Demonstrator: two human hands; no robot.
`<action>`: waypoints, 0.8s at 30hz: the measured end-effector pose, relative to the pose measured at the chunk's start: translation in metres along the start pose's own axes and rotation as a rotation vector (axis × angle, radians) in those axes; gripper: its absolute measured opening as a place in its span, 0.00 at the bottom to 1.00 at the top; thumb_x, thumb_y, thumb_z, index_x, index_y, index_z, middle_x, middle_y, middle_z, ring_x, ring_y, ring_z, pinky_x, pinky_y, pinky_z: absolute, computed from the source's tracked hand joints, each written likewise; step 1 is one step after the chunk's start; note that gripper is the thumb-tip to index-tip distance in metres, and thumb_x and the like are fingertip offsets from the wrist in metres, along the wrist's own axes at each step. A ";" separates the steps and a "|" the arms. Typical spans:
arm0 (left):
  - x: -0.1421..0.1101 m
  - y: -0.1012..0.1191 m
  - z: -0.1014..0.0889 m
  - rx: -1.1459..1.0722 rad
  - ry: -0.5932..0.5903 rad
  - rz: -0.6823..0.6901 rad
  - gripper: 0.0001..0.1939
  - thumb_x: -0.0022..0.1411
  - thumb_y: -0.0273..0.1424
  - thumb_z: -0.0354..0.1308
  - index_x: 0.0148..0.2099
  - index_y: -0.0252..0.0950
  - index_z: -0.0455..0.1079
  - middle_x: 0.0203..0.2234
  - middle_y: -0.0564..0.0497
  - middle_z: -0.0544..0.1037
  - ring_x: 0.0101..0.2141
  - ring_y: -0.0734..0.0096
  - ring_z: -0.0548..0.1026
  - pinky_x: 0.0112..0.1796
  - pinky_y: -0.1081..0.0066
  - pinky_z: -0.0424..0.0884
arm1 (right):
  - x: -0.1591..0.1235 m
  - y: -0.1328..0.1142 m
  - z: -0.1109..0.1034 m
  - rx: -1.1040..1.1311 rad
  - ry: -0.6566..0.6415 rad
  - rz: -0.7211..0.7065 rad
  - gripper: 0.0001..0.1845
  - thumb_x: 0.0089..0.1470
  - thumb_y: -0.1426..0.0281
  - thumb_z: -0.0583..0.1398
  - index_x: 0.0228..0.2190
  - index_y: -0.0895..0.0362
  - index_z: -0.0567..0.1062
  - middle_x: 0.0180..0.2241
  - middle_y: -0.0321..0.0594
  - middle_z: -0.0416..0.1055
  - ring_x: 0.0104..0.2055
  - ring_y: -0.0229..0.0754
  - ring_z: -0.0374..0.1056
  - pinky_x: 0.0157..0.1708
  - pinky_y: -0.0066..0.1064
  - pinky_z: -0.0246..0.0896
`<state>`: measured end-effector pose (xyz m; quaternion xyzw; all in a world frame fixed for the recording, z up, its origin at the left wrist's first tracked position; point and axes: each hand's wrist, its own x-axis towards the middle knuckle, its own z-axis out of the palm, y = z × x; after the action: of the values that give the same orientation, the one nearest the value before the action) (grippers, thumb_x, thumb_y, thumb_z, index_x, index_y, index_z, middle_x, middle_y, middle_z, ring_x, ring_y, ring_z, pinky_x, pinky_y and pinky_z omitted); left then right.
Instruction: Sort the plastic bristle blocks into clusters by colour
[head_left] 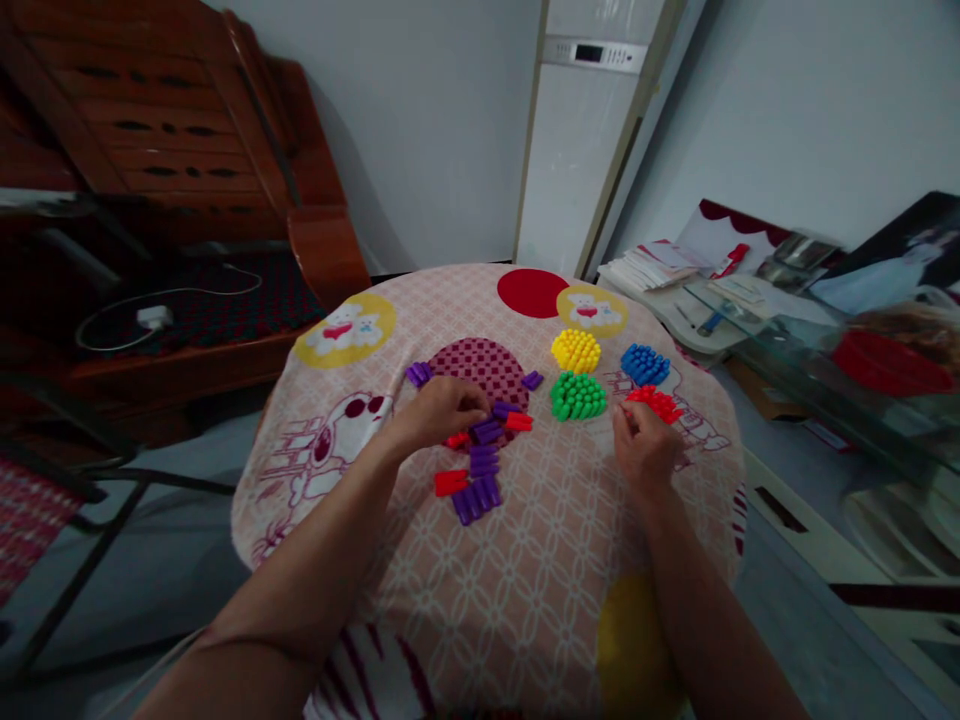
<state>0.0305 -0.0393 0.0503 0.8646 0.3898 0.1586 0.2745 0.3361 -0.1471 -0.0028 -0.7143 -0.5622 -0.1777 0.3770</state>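
Note:
My left hand [448,408] is over the loose plastic pieces at mid-table, fingers curled and thumb bent in; whatever they hold is hidden. Beside its fingertips lie purple pieces [487,431] and red pieces [517,421]. Nearer to me are another red group [451,483] and a purple row [477,499]. My right hand [646,440] is closed in a pinch at the near-left side of a cluster of red pegs [657,403], and its fingertips are too small to show what is between them. Green pegs [577,396] stand bunched to its left.
Bunches of yellow pegs [576,351] and blue pegs [646,365] stand farther back. Small purple groups lie at the far left [418,374] and centre [532,380]. A patterned cloth [540,560] covers the round table. A glass-topped stand [795,370] is at right, a wooden bench [330,255] at left.

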 end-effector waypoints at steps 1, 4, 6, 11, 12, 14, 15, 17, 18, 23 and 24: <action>-0.001 0.000 0.000 0.100 -0.034 -0.007 0.07 0.55 0.29 0.57 0.33 0.38 0.77 0.26 0.52 0.80 0.29 0.69 0.75 0.31 0.72 0.64 | -0.002 -0.003 0.000 0.030 -0.009 -0.032 0.16 0.60 0.62 0.55 0.29 0.57 0.77 0.24 0.42 0.75 0.25 0.41 0.66 0.29 0.30 0.55; -0.005 -0.003 0.002 0.372 -0.073 -0.058 0.06 0.53 0.28 0.60 0.34 0.38 0.77 0.29 0.49 0.80 0.33 0.61 0.76 0.33 0.69 0.65 | -0.007 -0.011 0.002 0.084 -0.057 -0.102 0.16 0.61 0.63 0.54 0.28 0.57 0.77 0.24 0.41 0.75 0.25 0.39 0.66 0.28 0.29 0.54; -0.008 -0.004 0.003 0.464 -0.103 -0.067 0.08 0.52 0.28 0.62 0.37 0.38 0.77 0.34 0.46 0.80 0.38 0.56 0.77 0.35 0.66 0.66 | -0.009 -0.014 0.003 0.104 -0.081 -0.125 0.16 0.61 0.64 0.54 0.27 0.57 0.76 0.24 0.40 0.75 0.25 0.38 0.66 0.28 0.28 0.54; -0.011 0.003 0.005 0.523 -0.163 -0.063 0.08 0.53 0.25 0.61 0.38 0.37 0.76 0.39 0.43 0.80 0.43 0.55 0.77 0.41 0.65 0.68 | -0.012 -0.020 0.007 0.177 -0.154 -0.139 0.15 0.60 0.65 0.54 0.26 0.57 0.75 0.22 0.38 0.72 0.24 0.37 0.64 0.28 0.28 0.53; -0.010 0.004 0.005 0.513 -0.156 -0.074 0.07 0.53 0.25 0.61 0.36 0.37 0.76 0.38 0.43 0.80 0.42 0.55 0.77 0.41 0.65 0.69 | -0.013 -0.022 0.007 0.200 -0.171 -0.136 0.15 0.60 0.65 0.54 0.27 0.57 0.76 0.22 0.38 0.73 0.24 0.37 0.64 0.28 0.28 0.54; -0.008 0.004 0.004 0.467 -0.108 -0.085 0.06 0.52 0.25 0.61 0.35 0.37 0.76 0.35 0.44 0.80 0.40 0.56 0.77 0.41 0.64 0.69 | -0.014 -0.028 0.008 0.269 -0.216 -0.116 0.14 0.59 0.64 0.55 0.27 0.56 0.76 0.23 0.39 0.74 0.25 0.38 0.66 0.29 0.28 0.56; -0.006 0.004 0.002 0.424 -0.073 -0.080 0.06 0.52 0.25 0.60 0.35 0.37 0.76 0.33 0.45 0.80 0.38 0.57 0.77 0.40 0.65 0.69 | -0.015 -0.031 0.008 0.323 -0.248 -0.098 0.13 0.58 0.64 0.56 0.28 0.56 0.77 0.24 0.39 0.74 0.26 0.38 0.67 0.30 0.28 0.58; -0.004 0.006 0.000 0.276 0.002 -0.044 0.07 0.53 0.26 0.59 0.35 0.37 0.76 0.30 0.48 0.80 0.34 0.62 0.77 0.38 0.67 0.70 | -0.016 -0.040 0.008 0.475 -0.334 -0.039 0.12 0.57 0.64 0.57 0.31 0.55 0.79 0.26 0.39 0.76 0.27 0.39 0.69 0.30 0.29 0.61; -0.003 0.009 0.000 0.160 0.027 -0.017 0.08 0.54 0.27 0.58 0.37 0.37 0.76 0.30 0.49 0.80 0.32 0.64 0.77 0.37 0.69 0.70 | -0.017 -0.044 0.008 0.565 -0.387 -0.004 0.12 0.56 0.63 0.58 0.33 0.56 0.79 0.28 0.39 0.77 0.28 0.39 0.70 0.31 0.29 0.63; -0.003 0.032 0.023 -0.528 0.001 0.111 0.11 0.58 0.36 0.61 0.41 0.35 0.73 0.34 0.48 0.81 0.33 0.67 0.79 0.34 0.72 0.73 | -0.021 -0.062 0.008 0.968 -0.668 0.164 0.20 0.55 0.59 0.60 0.46 0.57 0.78 0.28 0.37 0.76 0.26 0.38 0.70 0.25 0.27 0.64; -0.003 0.036 0.031 -0.586 0.000 0.122 0.11 0.58 0.36 0.62 0.40 0.35 0.72 0.34 0.47 0.81 0.34 0.67 0.79 0.35 0.71 0.73 | -0.021 -0.063 0.008 1.022 -0.702 0.194 0.20 0.55 0.59 0.60 0.45 0.57 0.78 0.27 0.36 0.76 0.25 0.37 0.70 0.24 0.27 0.64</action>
<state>0.0648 -0.0723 0.0471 0.7703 0.2747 0.2806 0.5025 0.2691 -0.1500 -0.0010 -0.5073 -0.5990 0.3938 0.4783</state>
